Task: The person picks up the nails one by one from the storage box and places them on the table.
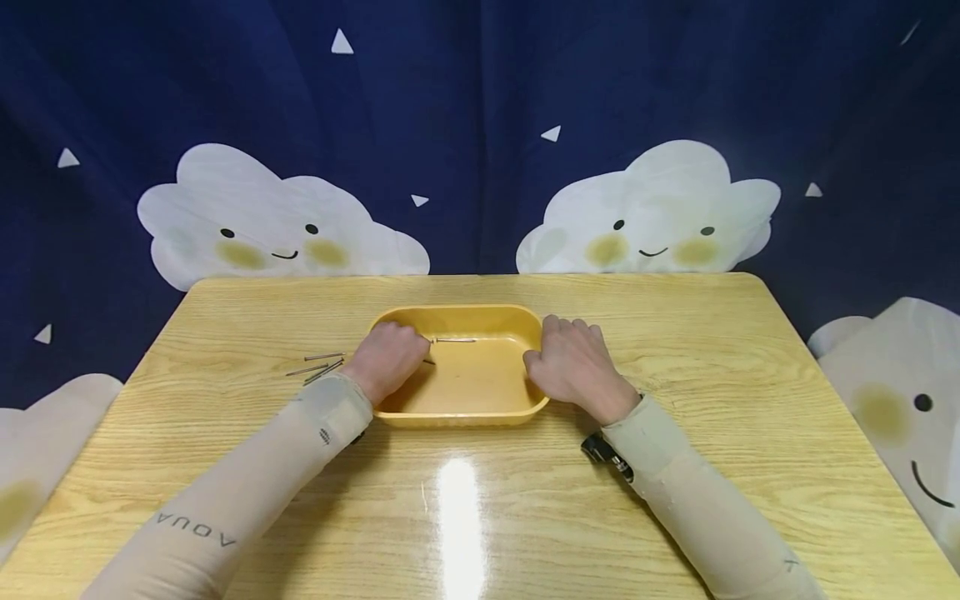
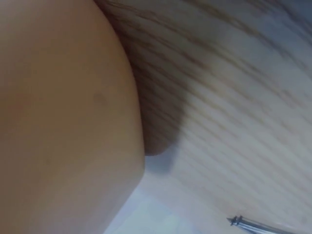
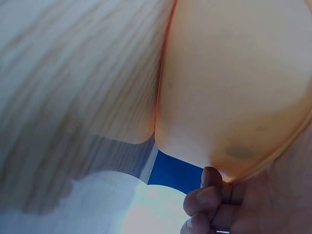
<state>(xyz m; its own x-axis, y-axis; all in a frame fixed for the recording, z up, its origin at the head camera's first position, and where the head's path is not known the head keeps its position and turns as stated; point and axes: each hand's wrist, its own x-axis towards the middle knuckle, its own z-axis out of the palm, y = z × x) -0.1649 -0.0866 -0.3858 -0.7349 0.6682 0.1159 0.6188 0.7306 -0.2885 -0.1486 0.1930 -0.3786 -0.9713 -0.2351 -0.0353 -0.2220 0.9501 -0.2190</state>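
A shallow yellow-orange plastic tray (image 1: 465, 383) sits on the wooden table. My right hand (image 1: 572, 358) grips its right end, thumb over the rim and inside; in the right wrist view its fingers (image 3: 207, 200) curl beside the outer wall. My left hand (image 1: 388, 354) is over the tray's left end, reaching inside with its knuckles up. Its fingertips are hidden, so what they hold is unclear. A metal nail (image 1: 454, 340) lies in the tray near the back wall, and the end of another nail (image 1: 429, 362) shows beside the left hand.
Several loose nails (image 1: 318, 367) lie on the table (image 1: 697, 333) left of the tray, close to the left wrist. In the left wrist view, a nail tip (image 2: 239, 222) shows at the lower right. Behind the table hangs a dark blue curtain (image 1: 480, 100) with clouds.
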